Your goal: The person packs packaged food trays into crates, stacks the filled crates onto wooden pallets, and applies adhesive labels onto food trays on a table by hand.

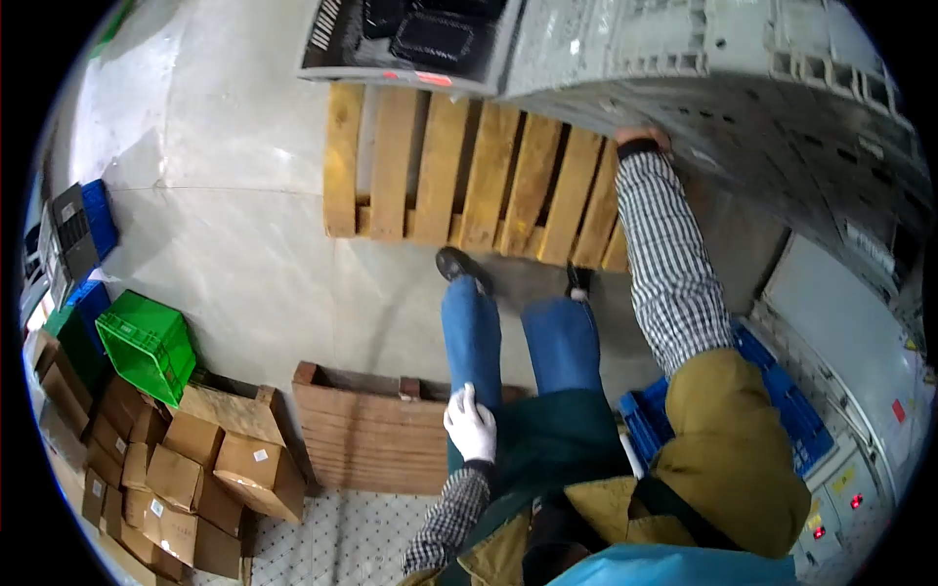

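My left hand (471, 426), in a white glove, rests near my left thigh at the edge of the dark green apron (547, 430). Its fingers look drawn together, but whether anything is in them is too small to tell. My right arm reaches forward in a checked sleeve. Only a part of my right hand (643, 135) shows, at the lower side of the stacked grey crates (625, 44); its fingers are hidden there. Beneath lies a wooden pallet (484, 176). A grey crate (498, 73) holding black packages (435, 37) stands beside the stack.
Cardboard boxes (176, 479) and a green crate (147, 347) are at the lower left. A brown wooden board (371, 435) lies behind my feet. Blue crates (791, 410) and a white cabinet with red lights (845, 488) stand at the right.
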The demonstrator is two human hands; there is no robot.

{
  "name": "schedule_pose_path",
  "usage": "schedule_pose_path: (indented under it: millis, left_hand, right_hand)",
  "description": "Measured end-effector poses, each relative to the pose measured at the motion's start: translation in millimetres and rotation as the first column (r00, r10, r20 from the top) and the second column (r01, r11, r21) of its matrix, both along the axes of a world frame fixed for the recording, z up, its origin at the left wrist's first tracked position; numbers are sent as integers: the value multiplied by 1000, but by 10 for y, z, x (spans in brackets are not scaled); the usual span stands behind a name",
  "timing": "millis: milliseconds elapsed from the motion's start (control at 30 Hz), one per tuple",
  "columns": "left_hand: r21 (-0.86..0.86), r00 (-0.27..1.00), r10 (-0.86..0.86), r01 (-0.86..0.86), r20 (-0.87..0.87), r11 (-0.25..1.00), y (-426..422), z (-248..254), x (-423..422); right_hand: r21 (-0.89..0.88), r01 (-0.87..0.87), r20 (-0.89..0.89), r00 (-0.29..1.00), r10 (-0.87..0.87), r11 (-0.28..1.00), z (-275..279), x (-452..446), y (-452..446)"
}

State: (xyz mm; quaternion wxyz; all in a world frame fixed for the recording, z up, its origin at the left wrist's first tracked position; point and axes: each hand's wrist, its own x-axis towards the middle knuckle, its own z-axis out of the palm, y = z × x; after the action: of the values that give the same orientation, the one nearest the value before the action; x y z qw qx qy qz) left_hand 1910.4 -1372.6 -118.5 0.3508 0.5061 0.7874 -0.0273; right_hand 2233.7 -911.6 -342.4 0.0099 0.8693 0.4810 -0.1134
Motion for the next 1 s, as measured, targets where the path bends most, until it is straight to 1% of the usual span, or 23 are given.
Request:
schedule_pose_path:
  millis: [67, 133, 167, 267, 333, 367, 400, 467, 500, 533, 567, 600, 633, 667, 700, 733, 767, 800, 833, 867, 933, 1000]
  left_hand:
    - [-1, 1000, 0, 0, 26, 1000, -57, -25, -47]
    - [49, 1000, 22, -23, 20, 999, -143, -99, -92]
    - [12, 999, 49, -49, 13, 999, -173, -124, -124]
    - [11, 993, 122, -122, -2, 992, -231, -134, -206]
    - [49, 987, 154, -153, -33, 987, -221, -107, -243]
    - [7, 980, 199, -199, 6, 980, -222, -89, -287]
    - [-13, 972, 233, -233, 5, 972, -314, -124, -285]
    - [5, 961, 277, -277, 11, 961, -406, -145, -279]
    - [16, 958, 286, -286, 10, 958, -431, -138, -266]
    - [28, 955, 295, -295, 8, 955, -443, -145, -240]
    - [39, 952, 306, -306, 5, 951, -450, -161, -219]
    - [38, 949, 316, -316, 6, 948, -456, -180, -201]
    - [34, 945, 326, -326, 2, 945, -459, -185, -187]
    - [28, 943, 333, -333, -6, 943, -445, -188, -192]
    - [124, 940, 340, -335, -24, 934, -364, -175, -197]
    - [118, 939, 345, -340, -21, 933, -332, -152, -221]
    - [111, 936, 350, -346, -19, 931, -315, -137, -238]
    - [103, 936, 353, -349, -13, 931, -331, -164, -237]
    - [57, 929, 370, -368, -25, 928, -462, -249, -208]
    - [73, 924, 382, -379, -33, 923, -490, -297, -220]
    - [90, 911, 411, -407, -24, 909, -500, -274, -167]
    - [84, 910, 414, -411, -26, 908, -453, -244, -151]
  right_hand:
    - [-23, -1, 10, 1000, 1, 1000, 59, 58, -3]
    - [-59, -3, 23, 1000, 4, 998, 112, 87, -38]
    - [-87, -6, 26, 1000, 9, 996, 127, 114, -56]
    - [-160, -52, 66, 996, 63, 986, 86, 175, -61]
    - [-255, -100, 75, 990, 123, 962, 12, 314, -100]
    - [-307, -126, 75, 985, 156, 943, -11, 352, -94]
    - [-377, -155, 83, 976, 200, 913, -27, 399, -115]
    - [-521, -249, 95, 934, 345, 817, -87, 442, -294]
    - [-461, -242, 125, 935, 333, 853, -34, 230, -454]
    - [-272, -257, 118, 948, 297, 927, -22, -119, -636]
    - [-13, -271, -49, 962, 270, 963, -14, -553, -808]
    - [198, -241, -301, 907, 293, 950, -39, -1048, -931]
    - [319, -237, -486, 790, 374, 917, -28, -1552, -925]
    - [397, -351, -501, 692, 521, 848, 10, -1992, -778]
    - [487, -608, -272, 576, 771, 626, 54, -2321, -472]
    - [381, -799, -2, 502, 865, 465, 69, -2583, -228]
    - [375, -839, 116, 465, 878, 395, -126, -2734, -31]
    - [296, -869, 162, 456, 875, 398, -323, -2806, 145]
    - [143, -903, 257, 430, 866, 406, -705, -2759, 340]
    - [100, -943, 217, 331, 919, 316, -699, -2641, 439]
    - [59, -962, 155, 273, 949, 267, -662, -2539, 490]
    - [3, -960, 172, 276, 946, 280, -605, -2423, 504]
